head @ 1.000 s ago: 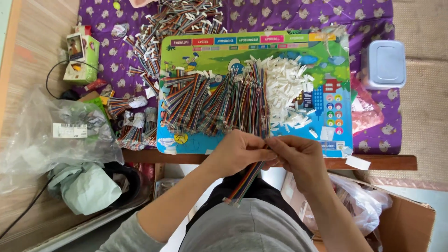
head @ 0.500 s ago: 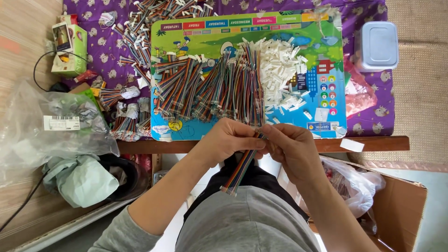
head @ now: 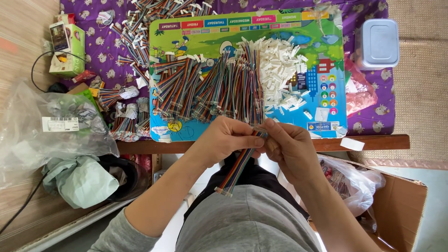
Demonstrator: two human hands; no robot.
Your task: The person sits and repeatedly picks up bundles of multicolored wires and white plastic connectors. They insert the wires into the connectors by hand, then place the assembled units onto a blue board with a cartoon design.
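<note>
Left hand (head: 228, 140): grip clamped on the top end of a rainbow ribbon cable (head: 237, 169), which is held clear of the surface's near edge so the free end hangs over the lap.
Right hand (head: 287, 147): fingertips pinched together at the same cable end, steadying it.
Cable pile (head: 205, 88): laid in rows mid-board, ends aligned, within reach.
White connectors (head: 280, 70): heaped just beside the pile, toward the board's right.
Board (head: 247, 28): a tray on the purple cloth (head: 93, 51).

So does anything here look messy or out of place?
Mostly ordered. One small white slip overhangs the table edge at the right. Both hands, left and right, pinch a rainbow cable.
</note>
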